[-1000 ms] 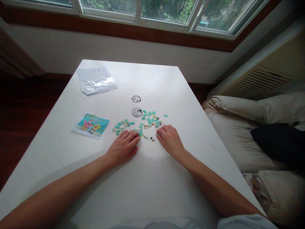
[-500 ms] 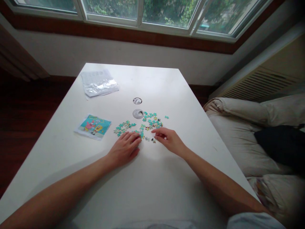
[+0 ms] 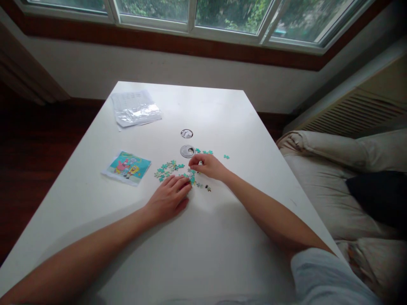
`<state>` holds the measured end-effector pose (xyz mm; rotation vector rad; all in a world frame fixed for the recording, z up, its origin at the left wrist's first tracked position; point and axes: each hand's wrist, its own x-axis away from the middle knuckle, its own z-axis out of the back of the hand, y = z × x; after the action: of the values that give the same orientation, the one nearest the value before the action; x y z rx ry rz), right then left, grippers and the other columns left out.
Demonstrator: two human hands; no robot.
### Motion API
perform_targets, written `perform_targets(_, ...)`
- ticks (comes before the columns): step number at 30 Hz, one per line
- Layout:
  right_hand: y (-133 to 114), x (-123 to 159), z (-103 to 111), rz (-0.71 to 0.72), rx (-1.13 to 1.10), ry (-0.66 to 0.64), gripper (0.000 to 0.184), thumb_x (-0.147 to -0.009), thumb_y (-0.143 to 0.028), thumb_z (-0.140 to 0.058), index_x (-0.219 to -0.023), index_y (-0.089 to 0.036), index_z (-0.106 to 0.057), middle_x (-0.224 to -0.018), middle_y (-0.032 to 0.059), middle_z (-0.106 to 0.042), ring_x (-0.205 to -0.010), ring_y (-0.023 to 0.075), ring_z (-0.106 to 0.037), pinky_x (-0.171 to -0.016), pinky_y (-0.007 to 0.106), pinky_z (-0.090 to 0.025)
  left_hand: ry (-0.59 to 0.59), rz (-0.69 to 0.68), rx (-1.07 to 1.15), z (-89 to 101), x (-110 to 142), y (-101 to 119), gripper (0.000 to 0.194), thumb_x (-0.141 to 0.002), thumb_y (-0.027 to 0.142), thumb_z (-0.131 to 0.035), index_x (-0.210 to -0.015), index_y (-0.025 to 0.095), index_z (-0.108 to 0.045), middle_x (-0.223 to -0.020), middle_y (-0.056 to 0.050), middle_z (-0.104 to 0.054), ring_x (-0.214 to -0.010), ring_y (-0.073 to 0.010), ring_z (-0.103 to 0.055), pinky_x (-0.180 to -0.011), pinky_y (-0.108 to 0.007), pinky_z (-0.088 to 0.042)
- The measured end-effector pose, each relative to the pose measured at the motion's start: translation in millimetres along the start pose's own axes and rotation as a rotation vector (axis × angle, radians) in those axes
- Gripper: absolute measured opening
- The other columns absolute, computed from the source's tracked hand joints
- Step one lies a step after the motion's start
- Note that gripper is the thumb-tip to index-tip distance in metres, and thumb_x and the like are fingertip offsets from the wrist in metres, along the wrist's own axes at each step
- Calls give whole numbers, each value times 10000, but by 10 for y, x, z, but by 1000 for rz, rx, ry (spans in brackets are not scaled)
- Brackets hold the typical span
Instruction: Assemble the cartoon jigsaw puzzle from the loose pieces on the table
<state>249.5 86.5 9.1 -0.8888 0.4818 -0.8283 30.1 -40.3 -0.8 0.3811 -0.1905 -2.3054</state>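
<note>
Small turquoise jigsaw puzzle pieces [image 3: 168, 168] lie loosely spread in the middle of the white table. My left hand [image 3: 170, 195] rests palm down at their near edge, its fingers stretched out over some of them. Beyond it my right hand [image 3: 207, 165] is above the right part of the pile, thumb and fingertips drawn together in a pinch. Whether a piece sits between those fingertips is too small to tell. A few pieces [image 3: 207, 188] with dark and yellow printing lie between the hands on the near side. One lone turquoise piece [image 3: 226, 156] lies farther right.
A cartoon picture sheet [image 3: 129, 167] in a clear sleeve lies at the left. Clear plastic packaging with paper [image 3: 136, 109] is at the far left corner. Two round metal-rimmed fittings [image 3: 187, 151] sit in the white table [image 3: 222, 254]. A couch [image 3: 318, 178] stands along the right.
My right hand has moved left and away from me, over the pieces, with its fingertips pinched. My left hand stays in place. The view has shifted slightly.
</note>
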Motion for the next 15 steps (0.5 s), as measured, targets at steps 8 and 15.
perform_targets(8, 160, -194, -22, 94, 90, -178, 123, -842, -171, -675, -910, -197, -774, -806, 1, -752, -728, 146, -637, -701, 254, -448, -17, 3, -4, -13, -3, -11, 369, -995, 292, -535, -1349, 197, -582, -1447, -130, -578, -1342, -312, -510, -1191, -553, -374)
perform_targets(15, 111, -226, 26, 247, 253, -188, 103, -887, -165, -676, -906, -202, -770, -856, 18, -740, -821, 168, -627, -868, 304, -441, -14, 3, -5, -24, -2, -5, 367, -1001, 301, -529, -1352, 206, -580, -1449, -130, -576, -1351, -307, -509, -1198, -546, -365)
